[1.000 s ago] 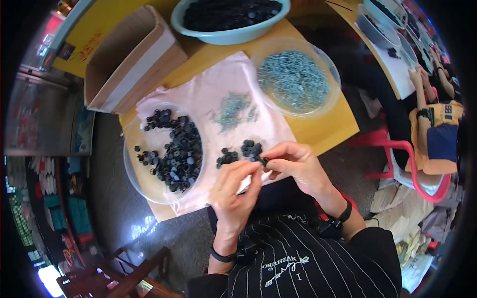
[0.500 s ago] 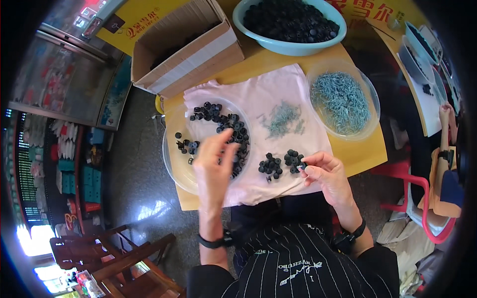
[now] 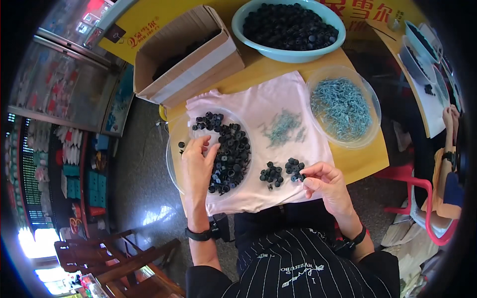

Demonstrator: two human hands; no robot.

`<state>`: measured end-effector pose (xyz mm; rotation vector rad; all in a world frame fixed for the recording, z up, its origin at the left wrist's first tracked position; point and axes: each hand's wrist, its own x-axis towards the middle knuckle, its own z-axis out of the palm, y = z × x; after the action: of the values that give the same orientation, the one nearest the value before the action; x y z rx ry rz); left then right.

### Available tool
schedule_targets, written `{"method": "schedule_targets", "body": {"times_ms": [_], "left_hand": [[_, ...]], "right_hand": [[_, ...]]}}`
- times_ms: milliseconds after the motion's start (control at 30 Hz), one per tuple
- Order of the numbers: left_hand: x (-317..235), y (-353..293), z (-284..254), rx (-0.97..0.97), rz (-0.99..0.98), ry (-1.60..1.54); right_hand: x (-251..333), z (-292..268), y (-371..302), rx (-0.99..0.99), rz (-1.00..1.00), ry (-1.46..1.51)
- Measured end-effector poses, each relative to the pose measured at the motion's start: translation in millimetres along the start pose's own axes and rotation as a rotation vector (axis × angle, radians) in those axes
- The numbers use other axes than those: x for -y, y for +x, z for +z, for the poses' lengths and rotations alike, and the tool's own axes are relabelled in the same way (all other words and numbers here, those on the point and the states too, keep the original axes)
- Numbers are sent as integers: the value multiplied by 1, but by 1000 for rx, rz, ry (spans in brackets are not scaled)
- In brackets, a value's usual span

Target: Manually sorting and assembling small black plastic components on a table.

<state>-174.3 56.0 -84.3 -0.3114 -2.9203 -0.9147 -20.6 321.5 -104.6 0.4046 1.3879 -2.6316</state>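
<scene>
Left of centre, your left hand [image 3: 198,161], fingers parted, is over a clear tray [image 3: 172,166] of black parts [image 3: 232,156]; right of centre, your right hand [image 3: 326,185] is at a black cluster [image 3: 293,166].

A dark grey floor [image 3: 134,169], speckled and smooth, runs beneath everything; a white patch of glare [image 3: 158,214] shines on it left of the yellow table [image 3: 360,166]. Behind that table stands a yellow panel [image 3: 166,11] with red lettering. Along the left side is a metal-framed, glass-fronted cabinet [image 3: 57,82] (its contents blur behind the pane), and below it in view, shelving [image 3: 83,191] with teal packs [image 3: 96,186]. Brown wooden furniture [image 3: 126,265] fills the lower left, near a glaring white light [image 3: 37,243]. At right, a pinkish-red plastic chair [image 3: 422,186] stands near a second, pale-topped table [image 3: 422,107].
</scene>
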Motion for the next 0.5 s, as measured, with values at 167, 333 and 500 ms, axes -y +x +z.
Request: {"method": "schedule_targets", "body": {"times_ms": [167, 333, 500], "left_hand": [[-1, 18, 8, -45, 155, -20], [4, 27, 14, -28, 240, 5], [-3, 17, 10, -23, 104, -83]], "right_hand": [[1, 4, -4, -20, 1, 7], [-2, 1, -9, 23, -4, 20], [-8, -6, -18, 30, -28, 18]]}}
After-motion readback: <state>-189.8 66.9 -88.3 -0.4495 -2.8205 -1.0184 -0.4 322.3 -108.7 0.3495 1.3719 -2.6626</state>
